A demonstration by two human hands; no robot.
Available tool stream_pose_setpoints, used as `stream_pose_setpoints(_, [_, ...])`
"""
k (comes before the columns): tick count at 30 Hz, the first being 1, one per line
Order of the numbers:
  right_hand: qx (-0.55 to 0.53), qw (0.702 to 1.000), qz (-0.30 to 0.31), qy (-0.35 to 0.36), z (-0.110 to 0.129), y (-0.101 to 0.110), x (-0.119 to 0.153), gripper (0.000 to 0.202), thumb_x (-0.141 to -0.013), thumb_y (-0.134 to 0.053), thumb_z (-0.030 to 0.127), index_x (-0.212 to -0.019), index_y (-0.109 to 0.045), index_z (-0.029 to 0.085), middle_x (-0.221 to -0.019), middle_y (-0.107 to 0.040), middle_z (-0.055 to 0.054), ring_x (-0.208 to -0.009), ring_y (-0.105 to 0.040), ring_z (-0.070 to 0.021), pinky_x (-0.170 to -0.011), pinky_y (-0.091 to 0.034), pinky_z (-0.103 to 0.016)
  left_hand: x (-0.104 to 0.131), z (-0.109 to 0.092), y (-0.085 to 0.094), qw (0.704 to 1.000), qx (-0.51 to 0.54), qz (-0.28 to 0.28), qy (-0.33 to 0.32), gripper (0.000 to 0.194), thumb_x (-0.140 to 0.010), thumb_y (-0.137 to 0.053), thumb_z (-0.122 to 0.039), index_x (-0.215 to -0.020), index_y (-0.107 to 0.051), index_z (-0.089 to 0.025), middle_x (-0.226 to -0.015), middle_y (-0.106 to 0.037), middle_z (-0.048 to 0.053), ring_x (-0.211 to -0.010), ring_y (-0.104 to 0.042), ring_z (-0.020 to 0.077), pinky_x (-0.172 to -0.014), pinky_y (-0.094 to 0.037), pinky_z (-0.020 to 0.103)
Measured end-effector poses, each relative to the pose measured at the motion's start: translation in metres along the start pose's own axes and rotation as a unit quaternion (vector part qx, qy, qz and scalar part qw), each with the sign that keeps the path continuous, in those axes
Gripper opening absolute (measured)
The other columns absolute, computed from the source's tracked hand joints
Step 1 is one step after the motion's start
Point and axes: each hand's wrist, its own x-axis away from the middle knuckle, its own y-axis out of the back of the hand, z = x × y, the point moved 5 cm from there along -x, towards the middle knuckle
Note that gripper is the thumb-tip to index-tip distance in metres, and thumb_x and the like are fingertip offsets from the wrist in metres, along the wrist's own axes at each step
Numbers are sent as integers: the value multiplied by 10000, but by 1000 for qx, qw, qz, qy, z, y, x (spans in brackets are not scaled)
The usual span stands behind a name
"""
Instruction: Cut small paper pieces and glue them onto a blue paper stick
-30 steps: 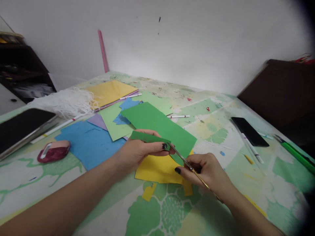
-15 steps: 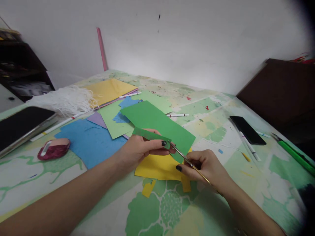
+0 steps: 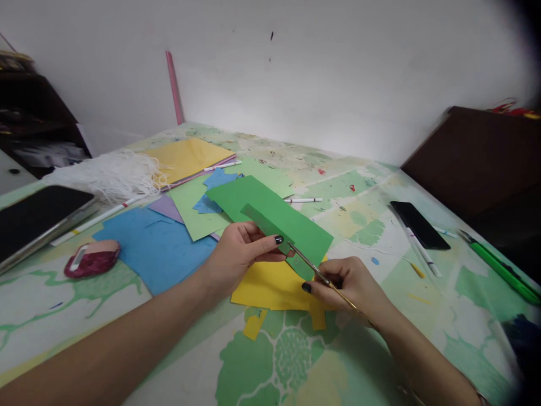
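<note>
Left: maroon-and-pink case (image 3: 93,259), lying near the blue paper (image 3: 160,248) on the patterned surface (image 3: 181,361). Centre: left hand (image 3: 247,245), fingers pinching a small green strip (image 3: 268,225), held above the large green sheet (image 3: 270,211); yellow paper (image 3: 270,286) beneath. Right of it: right hand (image 3: 349,285), fingers closed around the scissors (image 3: 313,268), tips at the strip's near end. Far right: black phone (image 3: 419,225), flat, a white marker (image 3: 423,252) beside it.

One pair of scissors (image 3: 319,274) and one green strip (image 3: 262,221) are seen; two black-screened devices (image 3: 420,225) are shown. At least five white pens (image 3: 303,200) and one pink rod (image 3: 174,88) are counted.
</note>
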Motion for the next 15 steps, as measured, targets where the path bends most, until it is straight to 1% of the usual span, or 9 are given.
stream_pose_setpoints(8, [9, 1000, 17, 9, -3, -1, -1, 425, -740, -566, 415, -492, -314, 178, -486, -225, 63, -455, -194, -49, -399, -125, -213, 0, -1, -1, 1000, 2, 5, -1, 102, -689, -708, -177, -742, -666, -100, -795, -721, 72, -701, -684, 162, -654, -549, 228])
stream_pose_setpoints(11, [-2, 1000, 23, 1, -3, -3, 0, 402, -732, -576, 401, -496, -339, 177, -480, -230, 64, -450, -197, -50, -395, -124, -212, 0, -2, 0, 1000, -3, 4, 0, 115, -681, -714, -175, -751, -671, -94, -778, -720, 75, -688, -681, 161, -652, -551, 232])
stream_pose_setpoints(15, [-25, 999, 22, -5, 1, -6, 1, 389, -719, -582, 415, -502, -369, 173, -476, -233, 65, -455, -200, -53, -400, -128, -213, -1, -1, 2, 1000, -10, 1, 1, 157, -663, -728, -179, -786, -684, -91, -780, -721, 86, -697, -681, 178, -673, -556, 267])
